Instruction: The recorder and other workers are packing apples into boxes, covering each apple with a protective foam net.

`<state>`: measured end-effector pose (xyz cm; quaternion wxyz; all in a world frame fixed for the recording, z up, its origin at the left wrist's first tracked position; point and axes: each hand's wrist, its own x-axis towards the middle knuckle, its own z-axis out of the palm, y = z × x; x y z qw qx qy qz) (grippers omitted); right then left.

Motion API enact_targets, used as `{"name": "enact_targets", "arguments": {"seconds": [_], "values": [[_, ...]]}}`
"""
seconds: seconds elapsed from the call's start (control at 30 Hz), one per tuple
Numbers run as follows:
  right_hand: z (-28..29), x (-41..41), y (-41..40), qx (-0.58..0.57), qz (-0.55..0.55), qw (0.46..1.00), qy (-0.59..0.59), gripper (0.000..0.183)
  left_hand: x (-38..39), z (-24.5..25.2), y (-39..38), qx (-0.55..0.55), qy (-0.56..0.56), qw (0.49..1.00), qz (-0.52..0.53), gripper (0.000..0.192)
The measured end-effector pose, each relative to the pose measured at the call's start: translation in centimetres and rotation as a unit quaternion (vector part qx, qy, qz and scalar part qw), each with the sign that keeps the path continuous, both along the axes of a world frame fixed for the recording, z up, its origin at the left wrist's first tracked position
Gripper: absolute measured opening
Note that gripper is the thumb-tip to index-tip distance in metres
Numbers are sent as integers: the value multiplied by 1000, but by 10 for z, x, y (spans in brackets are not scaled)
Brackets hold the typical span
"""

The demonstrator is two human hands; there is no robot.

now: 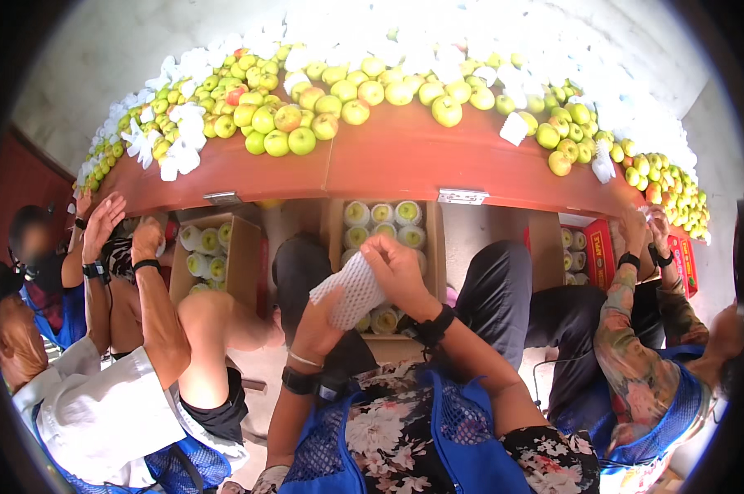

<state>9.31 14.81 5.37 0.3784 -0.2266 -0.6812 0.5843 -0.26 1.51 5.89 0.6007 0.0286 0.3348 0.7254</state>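
Observation:
A white foam net sleeve (pixel 353 290) is between my two hands, above a cardboard box (pixel 437 247) on the floor by my knees. My left hand (pixel 316 327) holds the sleeve from below, and part of the mesh covers its fingers. With thumb and fingertips, my right hand (pixel 396 268) pinches the sleeve's upper right end. Whether an apple is inside the sleeve cannot be seen. Rows of green apples in foam nets (pixel 382 214) fill the box, partly hidden behind my hands.
Loose green apples (pixel 301 141) and a pile of white foam nets (pixel 187 145) lie on a reddish-brown table (pixel 384 160). Metal hinges (pixel 463 196) sit at its near edge. Left and right stand more apple boxes (pixel 242 247) (pixel 599 253). People work on both sides, arms near the table.

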Motion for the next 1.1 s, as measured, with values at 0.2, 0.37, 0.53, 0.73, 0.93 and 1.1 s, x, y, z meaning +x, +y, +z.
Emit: {"name": "enact_targets", "arguments": {"seconds": [0.2, 0.37, 0.53, 0.73, 0.93, 1.1], "values": [[0, -13, -4, 64, -8, 998, -15, 15, -1, -2, 5, 17, 82, 996, -27, 34], [-6, -23, 4, 26, 14, 1000, -4, 15, -13, -19, 17, -47, 17, 997, 60, 30], [-17, -34, 43, -203, 119, 972, 25, 14, -24, -17, 22, 13, 20, 998, 51, 36], [4, -31, 162, -69, -112, 991, -3, 57, -63, -23, 5, 76, -48, 993, 73, 50], [-15, -34, 325, 134, -335, 873, -328, 93, -70, -55, 16, 120, -84, 989, 37, 59], [-24, -49, 345, 116, -295, 867, -385, 92, -74, -53, 20, 100, -102, 990, 17, 56]]}}
